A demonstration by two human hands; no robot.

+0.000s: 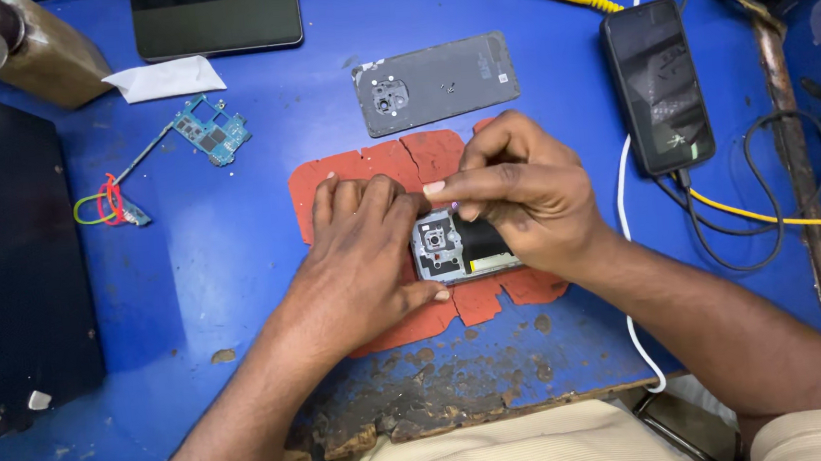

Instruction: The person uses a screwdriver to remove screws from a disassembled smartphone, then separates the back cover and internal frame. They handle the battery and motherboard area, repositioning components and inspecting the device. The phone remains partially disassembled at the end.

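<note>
You're looking down at a blue worktable (217, 225), its paint worn away to bare chipped wood along the near edge, just below the torn red mat (368, 171). Left of that mat a black sheet (8, 259) covers the table's side; right of it a rusty metal strip (794, 136) edges the top. Even light falls across everything, casting soft shadows

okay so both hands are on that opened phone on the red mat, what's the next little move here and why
Probably keep the left hand pressing the opened phone flat on the red mat while the right hand works its pinched fingertips at the top edge. The back cover already lies apart, so the insides are exposed, and the phone looks steadied by the left hand alone.
</note>
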